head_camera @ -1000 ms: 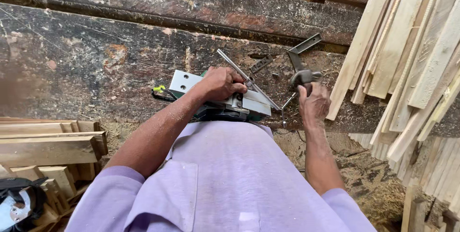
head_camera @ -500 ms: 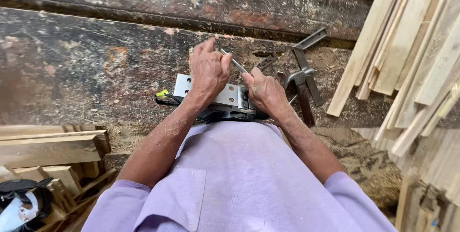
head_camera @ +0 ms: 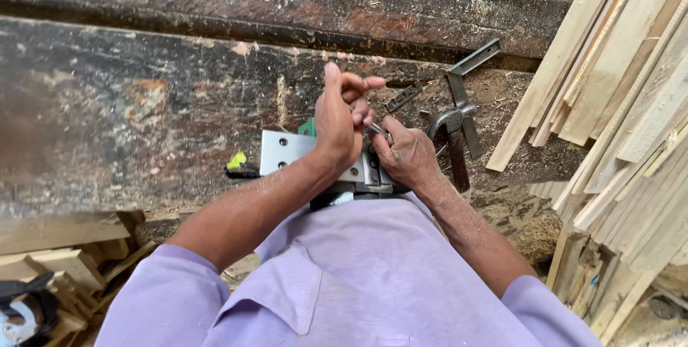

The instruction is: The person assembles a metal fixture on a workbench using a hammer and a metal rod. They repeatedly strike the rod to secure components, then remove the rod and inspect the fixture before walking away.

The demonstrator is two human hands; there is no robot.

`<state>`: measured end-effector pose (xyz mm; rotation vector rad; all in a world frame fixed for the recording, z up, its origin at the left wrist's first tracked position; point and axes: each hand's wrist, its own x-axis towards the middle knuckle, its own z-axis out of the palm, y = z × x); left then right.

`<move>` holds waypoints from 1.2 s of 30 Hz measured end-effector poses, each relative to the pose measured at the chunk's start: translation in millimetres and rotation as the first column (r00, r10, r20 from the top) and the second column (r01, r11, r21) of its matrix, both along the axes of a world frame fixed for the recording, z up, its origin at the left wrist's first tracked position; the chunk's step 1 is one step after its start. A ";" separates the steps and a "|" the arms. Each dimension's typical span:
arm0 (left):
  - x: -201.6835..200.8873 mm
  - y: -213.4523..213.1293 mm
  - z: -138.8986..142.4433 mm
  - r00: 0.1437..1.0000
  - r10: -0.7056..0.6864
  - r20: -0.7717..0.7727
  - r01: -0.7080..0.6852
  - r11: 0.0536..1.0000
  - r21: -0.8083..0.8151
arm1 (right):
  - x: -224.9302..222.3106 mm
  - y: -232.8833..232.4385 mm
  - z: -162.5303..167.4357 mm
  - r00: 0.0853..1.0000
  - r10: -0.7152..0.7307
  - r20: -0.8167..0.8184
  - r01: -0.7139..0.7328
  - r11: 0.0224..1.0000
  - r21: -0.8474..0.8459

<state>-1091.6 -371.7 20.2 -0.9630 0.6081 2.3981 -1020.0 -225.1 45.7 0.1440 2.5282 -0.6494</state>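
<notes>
Both hands meet over a grey metal power tool (head_camera: 287, 152) w/ a flat base plate, which sits at the near edge of the dark, dusty workbench (head_camera: 143, 89), right against the person's waist. Left hand (head_camera: 340, 121) is raised above the tool, fingers curled in, thumb and fingertips pinching the upper end of a thin metal piece (head_camera: 378, 130); can't tell exactly what the piece is. Right hand (head_camera: 408, 155) is lower, just beside the left, closed around the lower end of the same piece and resting against the tool's right side. A hammer (head_camera: 453, 139) w/ dark handle lies just right of the right hand, near the bench's near edge. A metal try square (head_camera: 469, 78) lies beyond it, toward the right end. Pale wood slats (head_camera: 623, 89) lean in a stack at the right edge. Offcuts (head_camera: 57, 261) pile at lower left.
</notes>
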 end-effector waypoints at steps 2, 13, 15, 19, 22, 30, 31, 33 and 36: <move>9.0 -1.5 -4.9 0.999 0.024 -0.033 -0.022 0.998 0.067 | 0.7 -0.4 1.1 1.000 -0.014 0.020 0.014 1.000 -0.012; 31.8 -15.2 -0.5 0.998 -0.043 0.036 0.040 0.997 0.061 | -6.8 -4.3 8.8 0.998 0.060 -0.022 -0.062 0.992 -0.113; 28.7 -12.4 -0.9 0.990 0.089 0.109 -0.102 0.988 0.119 | -5.9 -9.7 12.3 0.999 0.052 -0.009 -0.052 0.998 -0.045; 27.3 -8.3 3.6 0.969 0.146 0.198 -0.174 0.976 0.134 | -2.3 -18.4 18.2 0.999 -0.001 0.032 -0.002 0.996 0.087; 32.8 -12.0 7.8 0.986 0.165 -0.023 -0.160 0.975 0.156 | -3.2 -13.6 16.9 1.000 0.023 0.009 -0.024 0.999 0.035; 43.6 -30.3 20.2 0.994 -0.097 -0.045 0.099 0.994 0.048 | -14.5 11.1 4.5 0.978 0.202 -0.054 -0.209 0.956 -0.206; 42.6 -35.4 25.5 0.987 -0.154 -0.040 0.155 0.988 0.014 | -18.6 11.6 0.1 0.968 0.243 -0.068 -0.252 0.931 -0.265; 42.4 -51.9 42.0 0.812 -0.327 -0.483 0.264 0.944 -0.195 | -30.0 13.5 -10.6 0.927 0.363 -0.095 -0.374 0.873 -0.312; 26.9 -71.9 58.0 0.523 -0.629 -0.575 0.446 0.777 -0.444 | -48.7 17.6 -27.5 0.820 0.558 -0.126 -0.567 0.763 -0.309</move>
